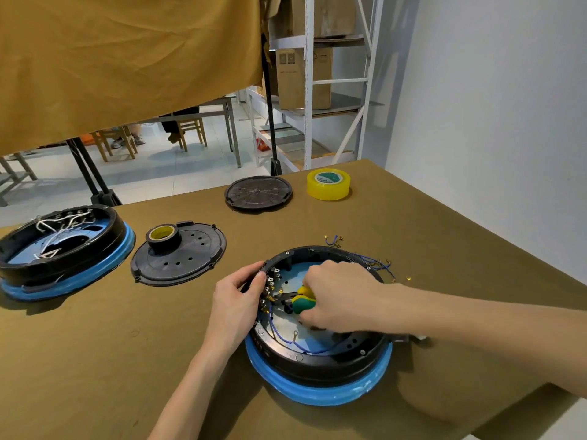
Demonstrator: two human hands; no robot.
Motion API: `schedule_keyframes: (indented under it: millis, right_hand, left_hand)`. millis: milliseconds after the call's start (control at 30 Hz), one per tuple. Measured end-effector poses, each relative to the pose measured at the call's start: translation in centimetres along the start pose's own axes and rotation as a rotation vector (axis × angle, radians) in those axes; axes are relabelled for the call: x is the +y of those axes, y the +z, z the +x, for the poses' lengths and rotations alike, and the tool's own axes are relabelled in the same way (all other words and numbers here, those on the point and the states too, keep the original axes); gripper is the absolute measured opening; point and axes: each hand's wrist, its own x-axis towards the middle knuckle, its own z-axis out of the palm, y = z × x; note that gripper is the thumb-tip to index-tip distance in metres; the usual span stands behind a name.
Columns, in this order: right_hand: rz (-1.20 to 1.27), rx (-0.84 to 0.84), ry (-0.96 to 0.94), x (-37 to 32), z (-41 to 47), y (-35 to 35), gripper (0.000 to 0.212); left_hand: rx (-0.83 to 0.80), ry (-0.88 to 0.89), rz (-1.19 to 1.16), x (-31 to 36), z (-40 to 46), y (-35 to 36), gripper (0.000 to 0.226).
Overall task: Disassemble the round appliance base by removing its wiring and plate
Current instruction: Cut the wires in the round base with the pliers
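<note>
A: Your round appliance base (320,354) sits on the desk (158,328) nearest you, well in front of the yellow tape roll (328,184). Your left hand (236,300) is curled over its left rim, thumb and fingers pinching the wall by the terminal row (270,289).

B: And the right?

A: Your right hand (338,295) is wrapped round the green-and-yellow handles of the pliers (301,301), nose pointing at those terminals. Blue wires (286,336) loop loose across the plate (313,339) inside the base, and cut blue wire ends (379,265) lie just beyond the base's far rim.

B: What could go wrong?

A: I'd judge the main risk is the nose slipping off a terminal if you pull at an angle; your left fingers sit just beside it, so a slip goes straight into them. Pulling hard could also snap a tab instead of freeing the connector.

B: Anything else?

A: If your left grip eases, the base may slide or tip on its blue ring (317,393) when you tug. And the loose wires could snag the plier handles, dragging connectors you haven't freed. Whether the plate's screws are out, I can't tell.
</note>
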Motion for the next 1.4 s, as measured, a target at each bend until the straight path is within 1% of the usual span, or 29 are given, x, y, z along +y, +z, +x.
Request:
schedule_keyframes:
  millis: [133,233,367,433,567,667,733,833,967,1200,1267,1400]
  right_hand:
    - [0.039,-0.037,0.025,0.4,-0.4,-0.1,0.042]
    - [-0.032,0.008,0.001,0.6,-1.0,0.0,0.040]
    - [-0.006,0.023,-0.003,0.8,-0.9,-0.3,0.045]
    - [-0.047,0.047,0.005,0.9,-1.1,-0.2,0.041]
    - [-0.135,0.085,0.014,1.7,-2.1,0.4,0.041]
    - [-0.057,0.116,-0.020,1.9,-2.4,-0.6,0.043]
    - [0.028,0.094,-0.060,1.4,-2.3,-0.9,0.045]
    - [-0.001,0.041,-0.098,0.2,-1.9,-0.6,0.046]
    - [0.047,0.000,-0.099,-0.3,-1.1,-0.4,0.046]
    - [-0.004,-0.053,-0.096,-0.8,-0.6,-1.1,0.045]
    - [-0.053,-0.074,-0.120,-0.8,-0.7,-1.6,0.046]
    - [-0.065,-0.129,-0.124,-1.3,-0.4,-3.2,0.046]
  left_hand:
    - [0.009,0.002,0.001,-0.1,0.1,0.0,0.031]
    - [0.022,-0.004,-0.013,-0.2,0.2,0.1,0.031]
    - [0.032,-0.023,-0.050,-0.3,0.1,0.3,0.030]
    - [0.030,-0.029,-0.060,-0.4,0.0,0.3,0.030]
    - [0.030,-0.032,-0.078,-0.4,-0.1,0.2,0.031]
    - [0.029,-0.030,-0.077,-0.4,-0.1,0.2,0.030]
    - [0.032,-0.025,-0.076,-0.4,-0.1,0.2,0.029]
    - [0.038,-0.019,-0.080,-0.5,-0.3,0.2,0.028]
    - [0.040,-0.018,-0.095,-0.4,-0.4,0.2,0.029]
    - [0.042,-0.009,-0.064,-0.4,-0.2,0.2,0.031]
    - [0.044,-0.010,-0.064,-0.5,-0.2,0.1,0.031]
    - [0.054,-0.017,-0.075,-0.5,-0.1,0.2,0.030]
